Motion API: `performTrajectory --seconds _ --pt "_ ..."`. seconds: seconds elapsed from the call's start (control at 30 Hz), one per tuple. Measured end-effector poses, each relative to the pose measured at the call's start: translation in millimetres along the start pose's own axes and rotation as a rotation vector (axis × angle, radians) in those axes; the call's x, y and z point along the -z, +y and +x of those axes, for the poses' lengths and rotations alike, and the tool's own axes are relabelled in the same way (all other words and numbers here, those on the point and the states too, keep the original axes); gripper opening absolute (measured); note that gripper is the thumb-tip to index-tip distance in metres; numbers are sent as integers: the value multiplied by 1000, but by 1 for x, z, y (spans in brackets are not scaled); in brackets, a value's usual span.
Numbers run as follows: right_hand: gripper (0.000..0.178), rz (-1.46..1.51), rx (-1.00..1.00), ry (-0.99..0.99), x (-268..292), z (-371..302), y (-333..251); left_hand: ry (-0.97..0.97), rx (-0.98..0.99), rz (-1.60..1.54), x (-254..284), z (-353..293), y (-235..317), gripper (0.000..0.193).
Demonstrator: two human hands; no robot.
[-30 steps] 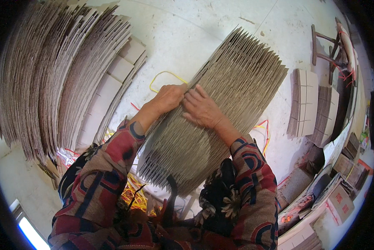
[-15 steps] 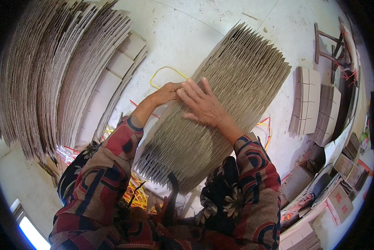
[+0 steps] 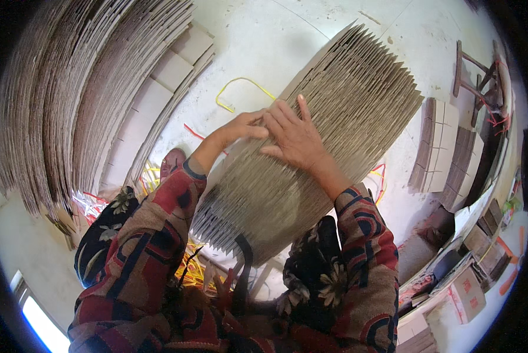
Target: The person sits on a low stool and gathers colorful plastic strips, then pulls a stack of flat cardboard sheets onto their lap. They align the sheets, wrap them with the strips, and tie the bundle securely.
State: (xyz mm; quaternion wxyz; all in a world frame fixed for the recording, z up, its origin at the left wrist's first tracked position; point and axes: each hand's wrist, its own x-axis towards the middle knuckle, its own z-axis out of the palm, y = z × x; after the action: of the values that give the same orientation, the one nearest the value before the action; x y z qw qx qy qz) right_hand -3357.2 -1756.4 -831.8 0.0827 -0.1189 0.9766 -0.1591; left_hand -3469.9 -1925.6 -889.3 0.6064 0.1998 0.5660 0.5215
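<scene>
A long bundle of flattened brown cardboard sheets [image 3: 358, 112] lies slantwise before me, its many edges facing up. My right hand [image 3: 296, 135] rests on top of the bundle near its left side, fingers spread and thumb apart. My left hand [image 3: 243, 128] touches the bundle's left edge, thumb and forefinger apart, with some fingertips hidden beside the right hand. Nothing shows gripped in either hand. A yellow strap [image 3: 240, 79] loops out from under the bundle just beyond my left hand. Red strap [image 3: 194, 132] lies on the floor by my left wrist.
Tall rows of cardboard sheets [image 3: 93, 94] stand at the left. Two smaller cardboard stacks [image 3: 437, 144] and a wooden stool [image 3: 472, 76] are at the right. Tangled yellow straps [image 3: 193, 267] lie near my legs. A carton [image 3: 468, 294] sits at the lower right.
The view has shifted slightly. My right hand's fingers have shifted on the bundle, and the left hand's thumb now shows apart from its forefinger. A shoe has come into view at left.
</scene>
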Motion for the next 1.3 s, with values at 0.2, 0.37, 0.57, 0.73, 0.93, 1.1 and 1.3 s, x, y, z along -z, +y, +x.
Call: performTrajectory --seconds 0.2,0.37,0.57,0.73,0.93,1.1,1.3 --pt "86 29 25 119 10 1 23 79 -99 301 -14 1 22 101" --pt "81 -250 -228 404 31 8 94 41 -2 122 -11 3 18 104" --pt "78 -208 -195 404 49 15 79 78 -66 133 -1 4 -10 104" --pt "80 -172 -167 221 7 10 82 78 -216 290 2 9 -26 102" --pt "82 42 143 109 -5 -9 -13 92 14 -450 -1 -8 -12 69" --pt "80 72 178 85 -8 -8 -17 236 77 -410 -1 -7 -31 61" --pt "69 11 172 4 -14 10 -15 171 -303 89 6 1 -41 37"
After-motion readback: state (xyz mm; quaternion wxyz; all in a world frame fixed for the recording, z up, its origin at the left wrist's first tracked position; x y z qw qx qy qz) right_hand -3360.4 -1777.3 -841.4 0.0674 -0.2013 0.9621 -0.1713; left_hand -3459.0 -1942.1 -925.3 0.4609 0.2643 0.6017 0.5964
